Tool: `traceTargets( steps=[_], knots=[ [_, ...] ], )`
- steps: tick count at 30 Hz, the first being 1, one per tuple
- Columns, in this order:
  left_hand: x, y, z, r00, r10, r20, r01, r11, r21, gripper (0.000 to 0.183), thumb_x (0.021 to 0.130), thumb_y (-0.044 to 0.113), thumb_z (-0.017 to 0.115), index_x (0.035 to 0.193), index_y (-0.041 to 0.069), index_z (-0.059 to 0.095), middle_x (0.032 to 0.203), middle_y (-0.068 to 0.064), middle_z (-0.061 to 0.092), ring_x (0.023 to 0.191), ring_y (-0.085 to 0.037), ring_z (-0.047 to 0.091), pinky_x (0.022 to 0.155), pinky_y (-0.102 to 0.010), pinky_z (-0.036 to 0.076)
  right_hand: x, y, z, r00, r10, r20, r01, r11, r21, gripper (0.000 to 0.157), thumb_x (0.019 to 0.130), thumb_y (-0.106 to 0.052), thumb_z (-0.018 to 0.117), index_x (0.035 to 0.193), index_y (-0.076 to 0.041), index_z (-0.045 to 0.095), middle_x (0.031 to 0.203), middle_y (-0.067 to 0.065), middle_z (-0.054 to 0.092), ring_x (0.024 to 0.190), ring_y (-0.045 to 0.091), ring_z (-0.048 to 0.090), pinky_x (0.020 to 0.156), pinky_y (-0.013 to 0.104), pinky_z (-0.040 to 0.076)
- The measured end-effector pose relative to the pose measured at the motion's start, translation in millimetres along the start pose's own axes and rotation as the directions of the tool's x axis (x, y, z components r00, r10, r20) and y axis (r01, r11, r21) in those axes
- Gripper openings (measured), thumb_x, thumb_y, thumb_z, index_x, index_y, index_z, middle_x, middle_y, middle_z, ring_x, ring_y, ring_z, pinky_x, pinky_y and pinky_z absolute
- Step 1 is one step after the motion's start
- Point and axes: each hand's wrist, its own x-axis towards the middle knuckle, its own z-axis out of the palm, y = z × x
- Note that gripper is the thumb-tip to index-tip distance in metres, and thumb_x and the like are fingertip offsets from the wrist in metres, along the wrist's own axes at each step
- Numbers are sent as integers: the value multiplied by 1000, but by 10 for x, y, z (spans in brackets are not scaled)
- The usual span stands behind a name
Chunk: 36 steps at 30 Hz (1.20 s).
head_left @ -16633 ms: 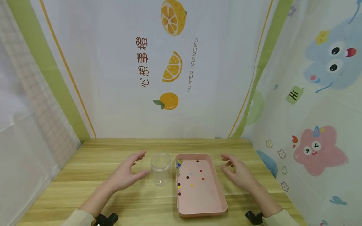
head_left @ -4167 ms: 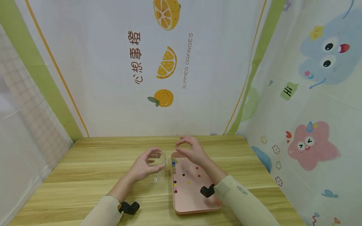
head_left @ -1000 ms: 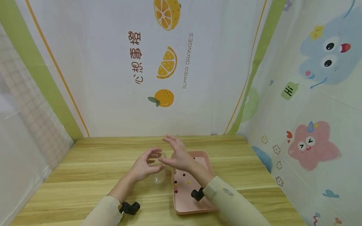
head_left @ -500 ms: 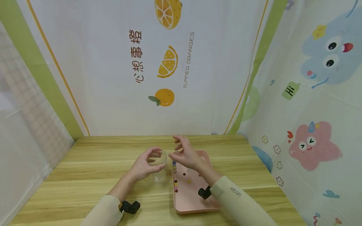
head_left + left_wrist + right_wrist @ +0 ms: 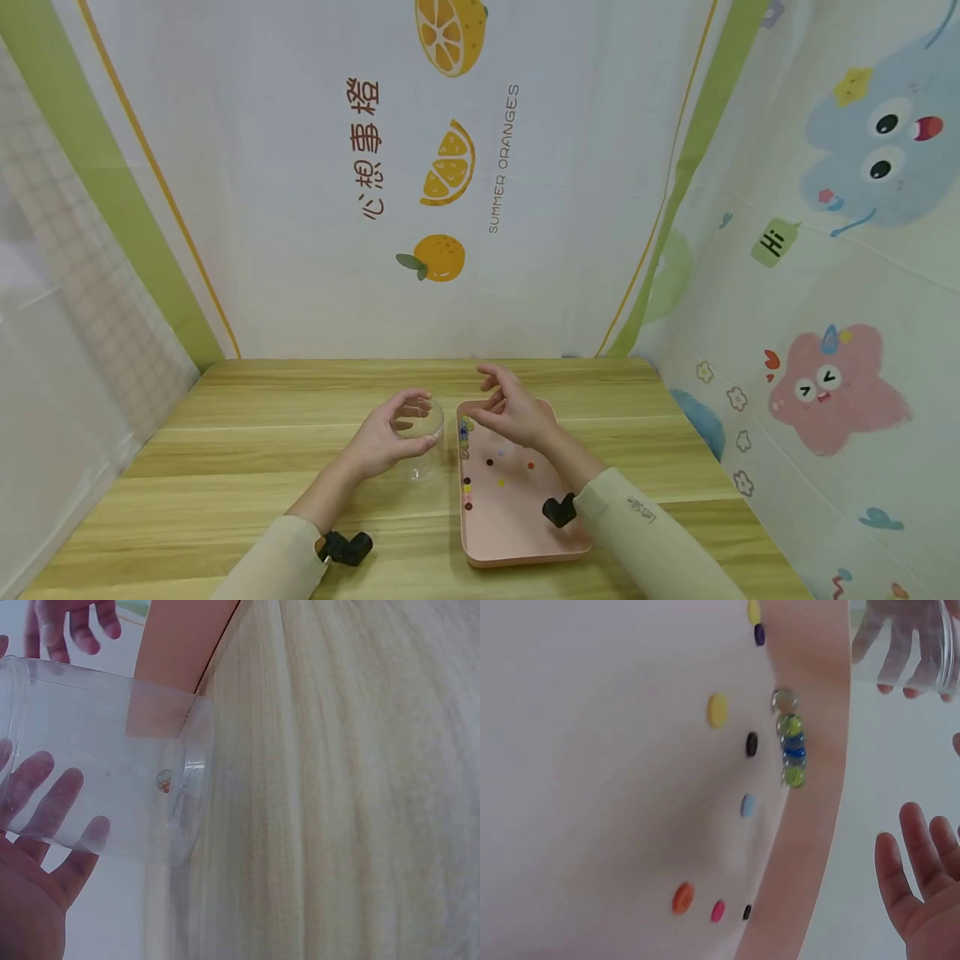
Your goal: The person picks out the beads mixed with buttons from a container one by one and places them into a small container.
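My left hand (image 5: pixel 386 437) grips a clear, open-topped jar (image 5: pixel 426 460) near its mouth, thumb on the near side and fingers round the far side. The jar stands upright on the table. Through its wall, the left wrist view shows one small glass marble (image 5: pixel 164 780) by the base. My right hand (image 5: pixel 516 412) hovers over the far end of a pink tray (image 5: pixel 525 533), fingers loosely bent and holding nothing. Several glass marbles (image 5: pixel 793 750) line the tray's left wall. Small coloured discs, among them a yellow disc (image 5: pixel 717 710) and an orange disc (image 5: pixel 683 898), lie scattered on its floor.
The wooden table (image 5: pixel 225 500) runs back to a white curtain (image 5: pixel 300 275) printed with oranges. A second printed curtain (image 5: pixel 825 275) closes the right side. Black wrist cameras (image 5: pixel 347 548) sit at both sleeves. The tray stands just right of the jar.
Both hands started apart; the left then took hold of the jar. The right hand, fingertips together over the tray 4.2 s ago, was spread by the jar's mouth 1.0 s ago and has drawn back right.
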Motion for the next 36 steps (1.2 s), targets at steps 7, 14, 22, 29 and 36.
traceTargets(
  steps=[7,14,22,29,36],
  knots=[
    [0,11,-1,1000,-2,-4,2,1000,11,68,92,23,89,151,15,56,145,-19,66,136,-43,62,115,-66,51,13,148,-60,998,-25,57,27,999,-47,64,103,-12,77,161,-9,49,131,18,59,102,18,67,85,32,63],
    [-5,8,-9,1000,7,2,-7,1000,9,72,93,23,88,153,6,53,145,-21,66,137,-47,61,115,-68,50,9,210,-96,998,-3,70,13,990,-143,43,103,-19,78,144,-11,68,132,13,65,107,18,69,89,34,62],
    [-5,4,-12,1000,18,0,-18,1000,4,71,92,22,88,151,4,54,144,-23,66,136,-50,61,115,-69,49,24,266,-72,999,42,28,-32,957,-289,27,101,-23,82,127,-22,77,142,10,63,126,31,64,103,54,58],
    [1,1,-7,1000,23,-3,-23,1000,3,69,92,22,88,151,8,55,143,-21,67,137,-45,62,115,-69,49,62,276,-32,999,34,2,-29,897,-440,24,98,-31,84,121,-27,81,158,8,58,151,44,45,121,70,40],
    [3,1,-2,1000,4,-5,-4,1000,0,70,91,22,89,151,8,55,144,-21,67,137,-45,61,116,-68,49,85,304,-6,999,51,15,-39,898,-439,17,99,-33,84,115,-28,82,173,9,45,164,47,25,130,75,20]
  ],
)
